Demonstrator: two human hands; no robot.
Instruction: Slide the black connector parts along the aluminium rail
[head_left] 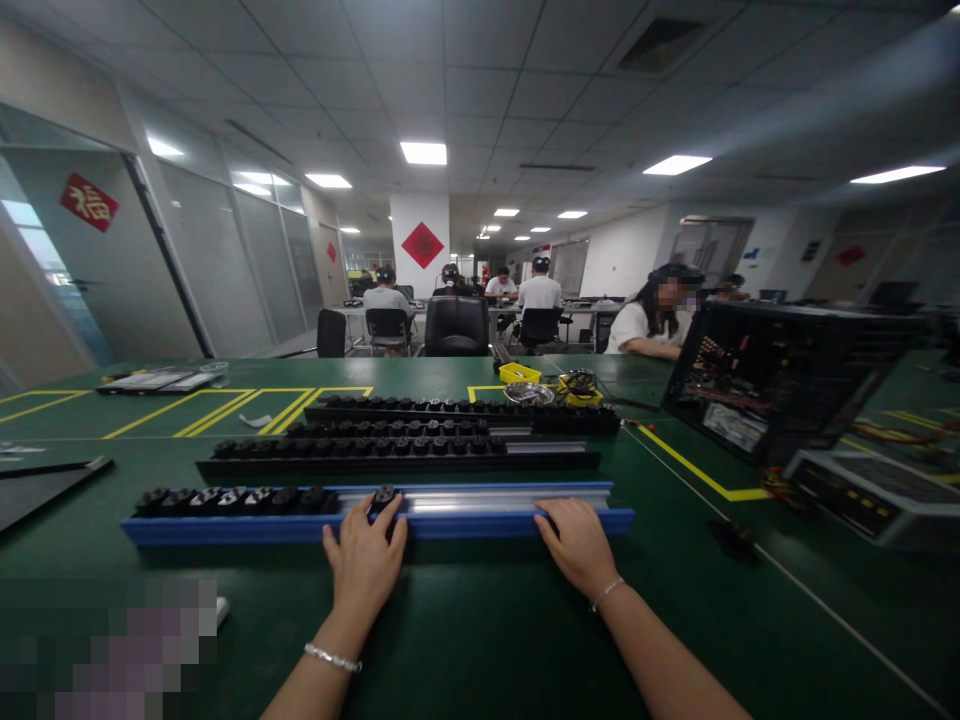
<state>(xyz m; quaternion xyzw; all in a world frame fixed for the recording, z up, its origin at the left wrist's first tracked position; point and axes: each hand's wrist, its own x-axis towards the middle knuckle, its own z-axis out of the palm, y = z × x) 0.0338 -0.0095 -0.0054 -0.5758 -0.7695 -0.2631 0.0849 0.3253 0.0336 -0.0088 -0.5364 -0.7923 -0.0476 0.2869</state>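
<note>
A long blue rail with a silvery channel lies across the green table. Several black parts stand in a row in its left half. My left hand is at the rail's middle, its fingers closed round a single black part in the channel; the thumb and another finger rest on the front edge. Near the right end, my right hand touches the rail with its fingertips, thumb apart from the fingers, nothing visible in it.
Black rails with black parts lie behind the blue one. An open computer case and a power supply stand at the right. A yellow tray is farther back. A person sits beyond the case.
</note>
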